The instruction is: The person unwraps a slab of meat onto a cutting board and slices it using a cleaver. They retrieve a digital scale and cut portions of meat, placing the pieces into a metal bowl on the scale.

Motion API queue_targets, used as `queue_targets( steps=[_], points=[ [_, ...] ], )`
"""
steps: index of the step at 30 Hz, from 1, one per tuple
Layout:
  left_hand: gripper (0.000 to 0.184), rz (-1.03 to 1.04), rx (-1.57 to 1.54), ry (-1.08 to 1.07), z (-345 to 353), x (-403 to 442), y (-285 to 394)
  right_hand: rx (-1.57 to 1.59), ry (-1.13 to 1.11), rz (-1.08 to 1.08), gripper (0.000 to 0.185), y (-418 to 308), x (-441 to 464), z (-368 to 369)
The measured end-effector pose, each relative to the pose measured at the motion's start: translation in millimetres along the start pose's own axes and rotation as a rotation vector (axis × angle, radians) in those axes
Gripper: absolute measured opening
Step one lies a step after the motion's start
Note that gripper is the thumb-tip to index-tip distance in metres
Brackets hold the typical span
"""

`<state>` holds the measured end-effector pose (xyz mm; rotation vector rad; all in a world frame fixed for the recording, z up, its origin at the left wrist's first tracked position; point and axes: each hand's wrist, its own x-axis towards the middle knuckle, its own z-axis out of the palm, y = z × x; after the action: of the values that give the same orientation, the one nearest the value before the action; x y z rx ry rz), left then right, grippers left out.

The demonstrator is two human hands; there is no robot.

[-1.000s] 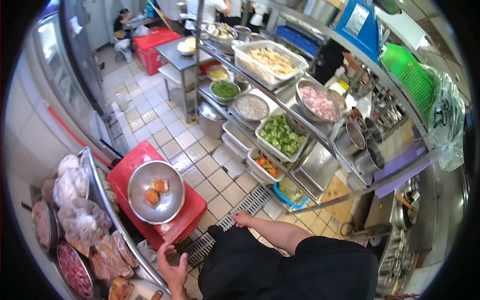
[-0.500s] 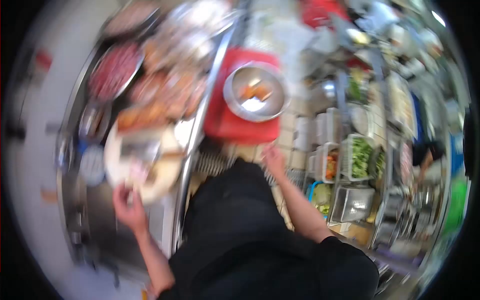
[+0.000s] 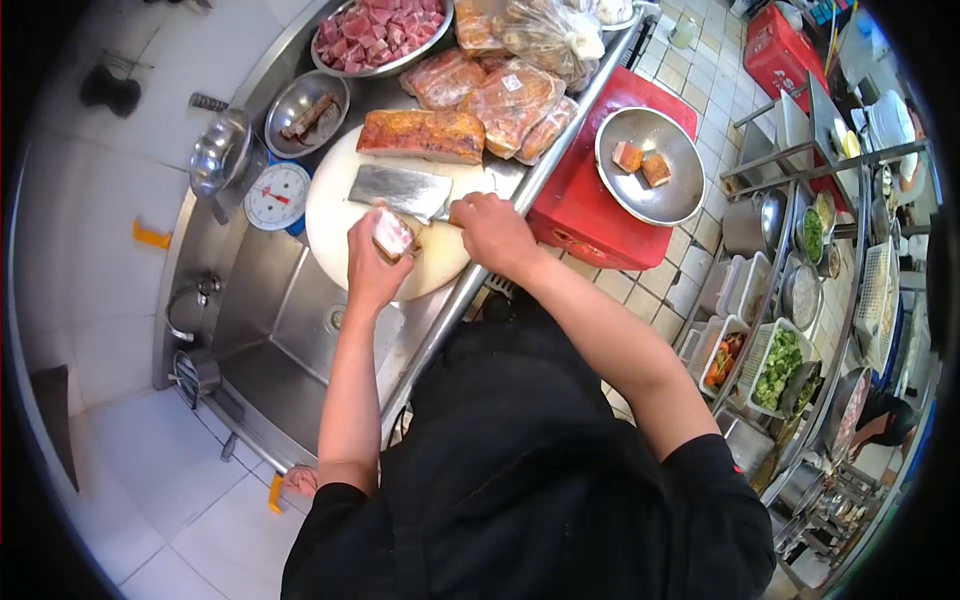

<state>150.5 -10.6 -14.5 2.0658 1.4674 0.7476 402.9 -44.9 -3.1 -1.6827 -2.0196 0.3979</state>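
Observation:
My left hand point(image 3: 372, 268) is closed around a piece of pork point(image 3: 393, 234) with a pale, pinkish face, at the near side of the round cutting board point(image 3: 328, 205). On the board a cleaver point(image 3: 398, 188) lies with its broad blade flat. Its handle is mostly covered by my right hand point(image 3: 494, 234), whose fingers are wrapped round it. Just beyond the blade rests a long slab of browned pork point(image 3: 422, 135).
Bagged meat point(image 3: 512, 100) and a bowl of diced raw meat point(image 3: 380, 32) lie farther back. A dial scale point(image 3: 277, 196) stands left of the board. On the right, a steel bowl point(image 3: 680, 185) with two pork pieces sits on a red box point(image 3: 570, 205).
My right hand has come from beside my body to the cleaver handle. My left hand has moved onto the board and taken hold of the pork piece. The view has turned and sharpened.

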Motion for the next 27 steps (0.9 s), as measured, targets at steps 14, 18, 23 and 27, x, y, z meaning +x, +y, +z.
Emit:
queue_targets(
  steps=[14,18,23,27],
  points=[
    [0.063,-0.538,-1.392,-0.113,-24,-3,-37,0.428,-0.399,0.454,0.040,-59,-11,-70],
    [0.070,-0.172,-0.758,0.008,0,-4,-31,0.458,-0.222,0.362,0.035,-60,-46,-63],
    [0.071,0.041,-0.165,-0.011,13,-12,-3,0.287,-0.163,0.262,0.032,-73,-63,-57],
    [0.068,0.076,-0.046,-0.048,14,-8,8,0.150,-0.223,0.229,0.033,-83,-65,-64]
  ],
)
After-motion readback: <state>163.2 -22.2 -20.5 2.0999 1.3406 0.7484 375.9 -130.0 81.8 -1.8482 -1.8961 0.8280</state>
